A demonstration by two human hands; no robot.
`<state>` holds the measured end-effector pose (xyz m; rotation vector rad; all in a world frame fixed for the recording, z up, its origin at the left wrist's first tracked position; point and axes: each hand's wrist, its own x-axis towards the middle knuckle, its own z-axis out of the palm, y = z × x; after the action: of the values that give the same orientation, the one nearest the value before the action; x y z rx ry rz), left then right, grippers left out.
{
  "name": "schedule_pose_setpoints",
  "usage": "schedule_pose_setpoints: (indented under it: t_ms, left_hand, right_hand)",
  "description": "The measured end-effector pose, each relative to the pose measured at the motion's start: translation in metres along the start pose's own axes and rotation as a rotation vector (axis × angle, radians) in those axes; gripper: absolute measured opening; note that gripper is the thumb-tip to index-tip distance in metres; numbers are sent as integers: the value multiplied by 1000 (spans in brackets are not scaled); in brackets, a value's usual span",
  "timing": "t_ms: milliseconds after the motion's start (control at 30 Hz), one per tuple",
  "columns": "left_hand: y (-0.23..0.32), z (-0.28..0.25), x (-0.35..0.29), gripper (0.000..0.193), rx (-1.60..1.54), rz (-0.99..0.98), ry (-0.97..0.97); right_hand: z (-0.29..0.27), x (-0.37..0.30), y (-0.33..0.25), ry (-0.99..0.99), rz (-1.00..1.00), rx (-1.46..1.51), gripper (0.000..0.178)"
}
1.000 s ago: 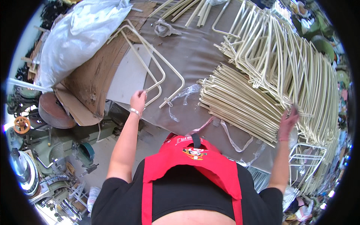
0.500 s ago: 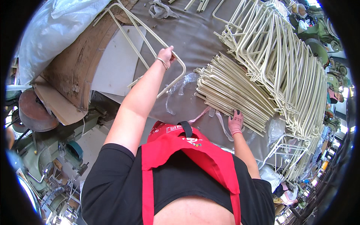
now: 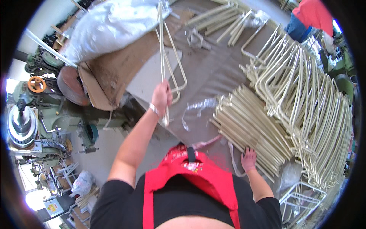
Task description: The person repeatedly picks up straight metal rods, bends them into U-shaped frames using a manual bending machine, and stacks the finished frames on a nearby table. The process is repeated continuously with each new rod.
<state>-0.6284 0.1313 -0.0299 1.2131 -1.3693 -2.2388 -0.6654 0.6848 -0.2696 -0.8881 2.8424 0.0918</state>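
My left hand (image 3: 162, 97) is closed round the lower part of a cream bent metal tube frame (image 3: 161, 49). The frame stands out away from me, seen nearly edge-on, above the table's left side. At the right, my right hand (image 3: 249, 159), in a pink glove with dark fingertips, is at the near edge of a pile of straight cream metal tubes (image 3: 248, 122). Its fingers bend over the nearest tube, partly hiding it. Crumpled clear plastic (image 3: 201, 104) lies left of the pile, and a pale strap (image 3: 233, 158) hangs by the right hand.
Many bent tube frames (image 3: 305, 95) are stacked along the right. A big plastic sack (image 3: 114, 26), a cardboard box (image 3: 103, 76) and a pale board (image 3: 146, 84) lie at the left. Machines with an orange handwheel (image 3: 37, 84) stand beyond. Another person (image 3: 314, 17) bends at the far right.
My view has shifted and turned. The frame in my left hand has swung from slanting across the table to nearly edge-on, and that hand is lower. My right hand stays at the tube pile's edge.
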Motion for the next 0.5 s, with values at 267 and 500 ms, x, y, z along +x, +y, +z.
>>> schedule_pose_setpoints:
  t_ms: [267, 500]
  left_hand:
    - [-42, -82, -121, 32, 792, 477, 177]
    - [-72, -160, -230, 31, 1252, 479, 123]
  right_hand:
    - [-99, 60, 4, 88, 71, 545, 46]
    - [-228, 168, -61, 344, -89, 1341, 38]
